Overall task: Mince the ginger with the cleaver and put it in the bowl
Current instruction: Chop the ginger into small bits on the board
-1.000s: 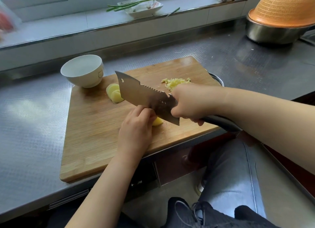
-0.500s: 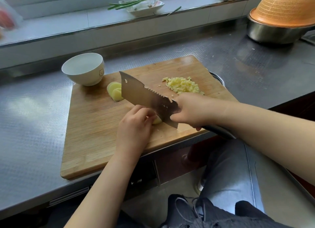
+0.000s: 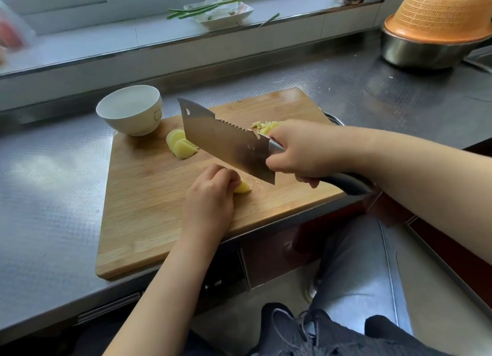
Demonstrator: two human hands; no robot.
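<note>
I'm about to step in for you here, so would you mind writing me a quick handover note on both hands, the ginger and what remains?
Right hand grips the steel cleaver, blade raised over the wooden cutting board.
Left hand holds a yellow ginger piece down on the board.
Done: a small pile of minced ginger lies at the board's far side, partly hidden by the right hand.
Left: mince the held piece and the stacked ginger slices beside the white ceramic bowl, then move it all into the bowl, which looks empty.
</note>
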